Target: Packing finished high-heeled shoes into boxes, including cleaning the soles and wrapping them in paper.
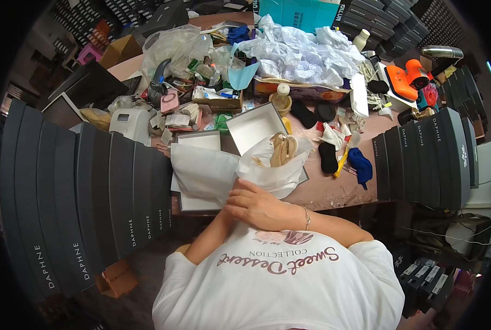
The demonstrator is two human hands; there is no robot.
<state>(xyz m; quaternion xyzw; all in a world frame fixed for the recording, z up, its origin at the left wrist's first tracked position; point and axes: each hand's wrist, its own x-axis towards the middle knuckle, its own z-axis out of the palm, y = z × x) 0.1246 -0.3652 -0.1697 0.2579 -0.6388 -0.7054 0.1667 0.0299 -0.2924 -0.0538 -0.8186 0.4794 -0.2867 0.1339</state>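
My right hand, with a bracelet at its wrist, lies across my left wrist, its fingers stretched out and holding nothing. My left forearm runs up beneath it; the left hand is mostly hidden under the right hand and by the tissue paper, so its fingers do not show. Just beyond my hands, a pair of gold sandals rests on white tissue paper. The paper spreads over an open shoe box. A white-lined box part leans tilted behind the sandals.
Tall stacks of dark shoe boxes stand left and right. Crumpled white paper fills a box at the back. A cluttered plastic bag, a small white printer-like device, black pads and a blue cloth surround the workspace.
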